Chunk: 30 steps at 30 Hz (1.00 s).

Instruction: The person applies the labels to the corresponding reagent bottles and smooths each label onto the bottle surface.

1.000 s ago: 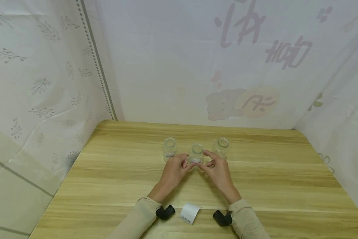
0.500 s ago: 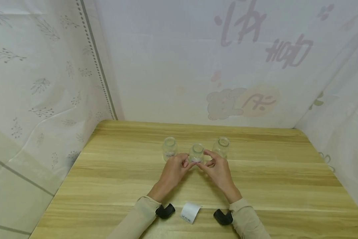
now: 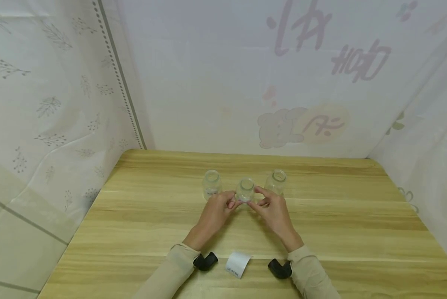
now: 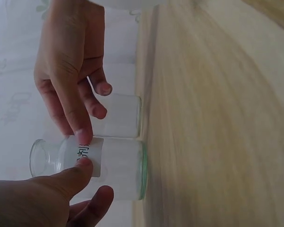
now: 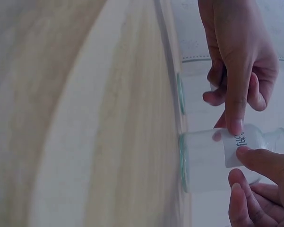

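A clear glass jar (image 3: 245,190) stands upright and uncapped on the table, between two similar jars. A white label (image 4: 97,158) with dark printed characters lies on its near side. My left hand (image 3: 216,209) holds the jar from the left, its thumb (image 4: 78,175) on the label and its other fingers at the jar's side. From the right, my right hand (image 3: 273,211) holds it too. That thumb (image 5: 257,158) presses the label's other end. Parts of the label are hidden under the thumbs.
The left jar (image 3: 212,182) bears a label; the right jar (image 3: 277,180) stands partly behind my right hand. A curled white paper piece (image 3: 238,264) with dark writing lies nearer on the wooden table (image 3: 145,232). Black wrist-worn pieces (image 3: 205,261) sit at both cuffs. A patterned curtain hangs behind.
The thumbs have slid slightly apart along the label. Both hands stay at the middle jar, and the jars keep their places. The head view shifts a little.
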Each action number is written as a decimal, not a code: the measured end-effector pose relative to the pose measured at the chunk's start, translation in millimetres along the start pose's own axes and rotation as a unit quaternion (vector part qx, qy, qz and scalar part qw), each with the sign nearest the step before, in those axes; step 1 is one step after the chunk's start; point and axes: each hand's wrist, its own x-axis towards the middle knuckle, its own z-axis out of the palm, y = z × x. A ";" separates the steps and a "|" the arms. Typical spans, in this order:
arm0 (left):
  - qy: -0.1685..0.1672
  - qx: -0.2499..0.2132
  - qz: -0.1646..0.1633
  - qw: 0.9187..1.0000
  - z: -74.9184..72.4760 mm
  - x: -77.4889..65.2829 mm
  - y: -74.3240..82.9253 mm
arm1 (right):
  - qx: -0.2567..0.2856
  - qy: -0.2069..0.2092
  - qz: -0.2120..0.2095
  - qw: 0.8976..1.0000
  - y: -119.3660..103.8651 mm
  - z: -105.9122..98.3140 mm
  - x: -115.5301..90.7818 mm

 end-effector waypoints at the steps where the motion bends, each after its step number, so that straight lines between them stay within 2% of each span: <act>1: -0.003 0.000 0.001 1.000 -0.8 0.4 0.0 | 0.001 -0.003 0.001 1.000 0.4 -0.8 0.6; 11: -0.020 -0.011 0.006 1.000 -3.6 1.9 -2.8 | 0.007 -0.014 0.022 1.000 0.6 -4.6 3.1; 19: -0.011 -0.010 0.007 1.000 -1.8 1.1 -5.2 | 0.021 -0.016 0.016 1.000 1.9 -5.0 0.9; 30: -0.022 -0.040 -0.020 0.999 -1.0 0.2 -5.5 | 0.019 -0.015 0.023 0.999 1.3 -5.1 1.2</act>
